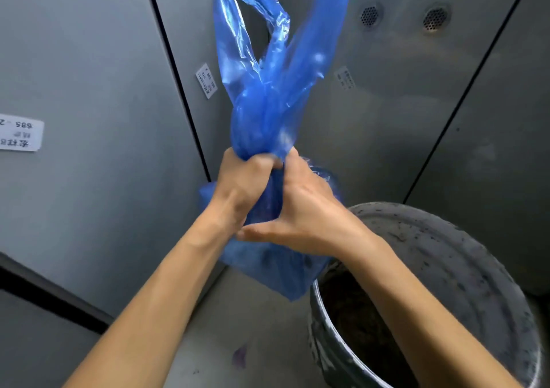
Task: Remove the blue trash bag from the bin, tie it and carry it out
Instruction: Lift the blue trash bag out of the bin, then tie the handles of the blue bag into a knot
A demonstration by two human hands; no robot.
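Both hands meet at the neck of the blue trash bag (268,104), held up in front of me. Left hand (241,182): fingers curled shut in a fist around the gathered plastic, knuckles up, gripping the neck from the left side. Right hand (300,209): closed against the same neck from the right, fingertips pinching the plastic at the top, thumb stretched out low and pointing left under my left wrist. The two hands touch each other at the neck.

Above my grip, the bag's loose upper part stands upward in two strips. The left strip forms an open handle loop; the right strip runs up and out of the top of the view, blurred. Below my grip, the filled body of the bag hangs behind my hands and forearms, its lower corner hanging just beside the rim of the bin (440,268). I cannot tell whether it touches the rim.

Bag is out of the bin and clear of the floor. Bin stands to my lower right: round, grey, scuffed and speckled, its inside dark.

Grey metal panels (89,60) with dark seams surround the spot. White paper labels are stuck to them, one at the left edge (20,134), one just left of the bag (206,81). Two round perforated vents (370,15) sit at upper right.
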